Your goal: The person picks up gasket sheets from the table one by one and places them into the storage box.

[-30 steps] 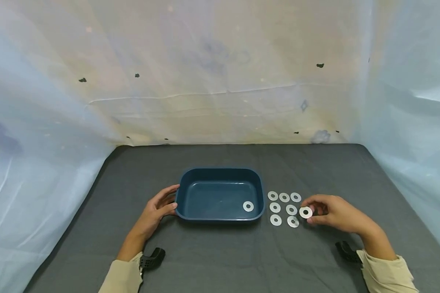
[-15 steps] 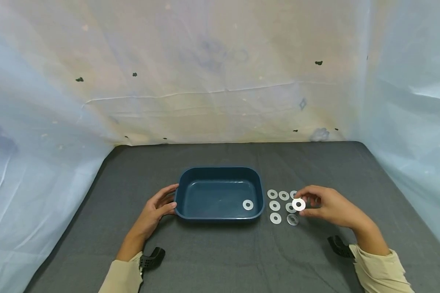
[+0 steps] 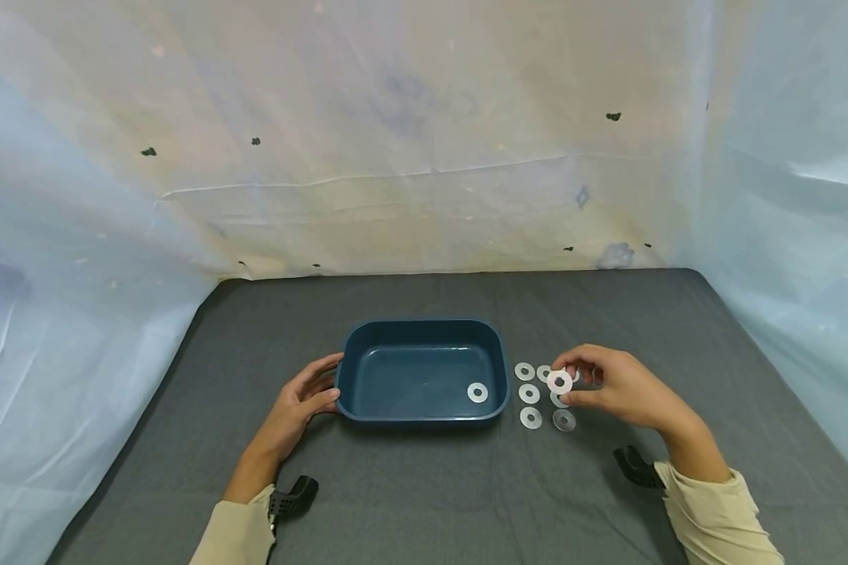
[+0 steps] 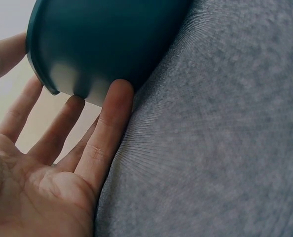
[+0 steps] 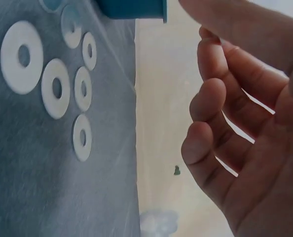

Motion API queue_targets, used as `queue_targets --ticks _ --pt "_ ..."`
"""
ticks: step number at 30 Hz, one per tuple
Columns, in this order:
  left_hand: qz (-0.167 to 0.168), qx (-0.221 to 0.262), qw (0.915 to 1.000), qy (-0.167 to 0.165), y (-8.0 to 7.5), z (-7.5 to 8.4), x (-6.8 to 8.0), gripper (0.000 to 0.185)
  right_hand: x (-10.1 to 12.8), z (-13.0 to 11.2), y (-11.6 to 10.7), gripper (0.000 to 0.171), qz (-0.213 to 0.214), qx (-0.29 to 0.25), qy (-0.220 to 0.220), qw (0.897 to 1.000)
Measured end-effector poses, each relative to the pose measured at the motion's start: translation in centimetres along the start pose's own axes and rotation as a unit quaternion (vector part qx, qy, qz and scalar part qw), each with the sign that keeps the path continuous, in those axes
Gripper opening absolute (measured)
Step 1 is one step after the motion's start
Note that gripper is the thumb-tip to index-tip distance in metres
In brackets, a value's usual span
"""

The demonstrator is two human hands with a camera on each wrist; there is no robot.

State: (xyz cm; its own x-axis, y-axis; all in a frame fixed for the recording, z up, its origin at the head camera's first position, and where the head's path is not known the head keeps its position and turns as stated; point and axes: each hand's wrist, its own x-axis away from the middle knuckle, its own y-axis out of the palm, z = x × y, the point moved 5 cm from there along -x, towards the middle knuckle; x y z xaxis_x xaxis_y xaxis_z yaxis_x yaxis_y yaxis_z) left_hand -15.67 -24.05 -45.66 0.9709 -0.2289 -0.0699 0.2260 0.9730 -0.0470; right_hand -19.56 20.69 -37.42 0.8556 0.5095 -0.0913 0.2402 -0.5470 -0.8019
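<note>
A dark blue rectangular tray (image 3: 410, 392) stands on the grey cloth with one flat white washer (image 3: 470, 393) inside, near its right end. My left hand (image 3: 304, 400) rests against the tray's left end. In the left wrist view its extended fingers (image 4: 55, 131) touch the tray's outer wall (image 4: 102, 44). Between right thumb and fingertips, my right hand (image 3: 618, 384) pinches another washer (image 3: 551, 382), raised above the laid-out ones. The right wrist view does not show that washer; the thumb (image 5: 250, 24) crosses the top there.
Several washers (image 3: 524, 418) lie in rough rows just right of the tray, some partly covered by the right hand. Grey cloth (image 3: 424, 502) covers the table. Pale plastic sheeting (image 3: 424, 220) hangs behind and at both sides.
My right hand has carried the pinched washer leftward and away from me, over the laid-out washers. The left hand and tray have stayed in place.
</note>
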Motion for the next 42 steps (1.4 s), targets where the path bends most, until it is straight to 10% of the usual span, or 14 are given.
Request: queue_targets --ticks 42 --pt "-0.003 0.003 1.0000 0.003 0.1 -0.7 0.0 0.055 -2.8 -2.2 3.0 0.033 0.052 -0.026 -0.006 0.998"
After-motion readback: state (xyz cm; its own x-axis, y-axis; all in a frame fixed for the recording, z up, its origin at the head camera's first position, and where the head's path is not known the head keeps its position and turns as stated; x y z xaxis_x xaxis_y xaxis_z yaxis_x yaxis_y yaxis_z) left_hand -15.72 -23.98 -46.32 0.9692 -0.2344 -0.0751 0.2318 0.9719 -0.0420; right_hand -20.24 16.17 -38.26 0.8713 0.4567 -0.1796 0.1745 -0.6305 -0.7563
